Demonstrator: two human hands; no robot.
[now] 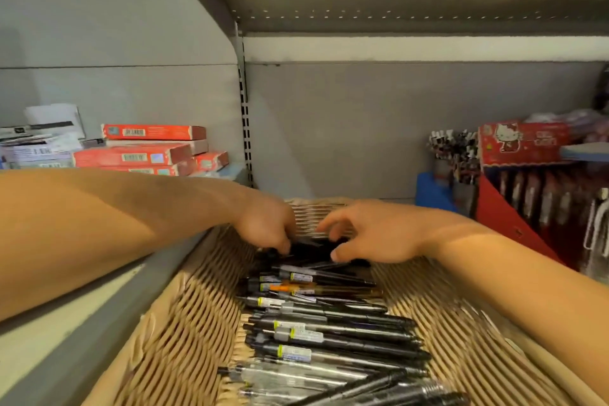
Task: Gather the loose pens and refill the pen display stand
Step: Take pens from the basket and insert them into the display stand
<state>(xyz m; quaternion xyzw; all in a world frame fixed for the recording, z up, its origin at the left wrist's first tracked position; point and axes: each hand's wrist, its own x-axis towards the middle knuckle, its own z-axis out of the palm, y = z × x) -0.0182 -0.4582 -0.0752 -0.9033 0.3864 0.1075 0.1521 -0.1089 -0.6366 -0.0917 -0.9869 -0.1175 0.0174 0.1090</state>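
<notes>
1. Both my hands are down at the far end of the wicker basket [184, 323]. My left hand [267, 227] has its fingers curled down onto the dark pens there, and I judge that grip closed round a few of them, though the fingertips are buried and I cannot tell how many. My right hand [369, 234] hovers just beside it, fingers bent and spread, thumb low, holding nothing that I can see.
2. Risk: the loose pens [329, 330] lie crosswise in a layered heap. Lifting a bunch from underneath could drag neighbours along and spill them over the basket's rim onto the shelf.
3. Risk: a one-handed bundle may fan out and slip, since the barrels look smooth. Bringing my right grip under the bunch should steady it.
4. Risk: the heap is mixed, with black barrels, clear ones near me and an orange-tipped pen [280, 287], so I could load the wrong sort together.
5. Containers: the basket holds the loose pens along its middle. To the right, well apart, the red display stand [514, 221] holds carded pens in slots, with a Hello Kitty box [524, 142] above it and a cup of upright pens [454, 155] beside it.
6. On the left, red boxes [148, 152] sit stacked on the shelf.
</notes>
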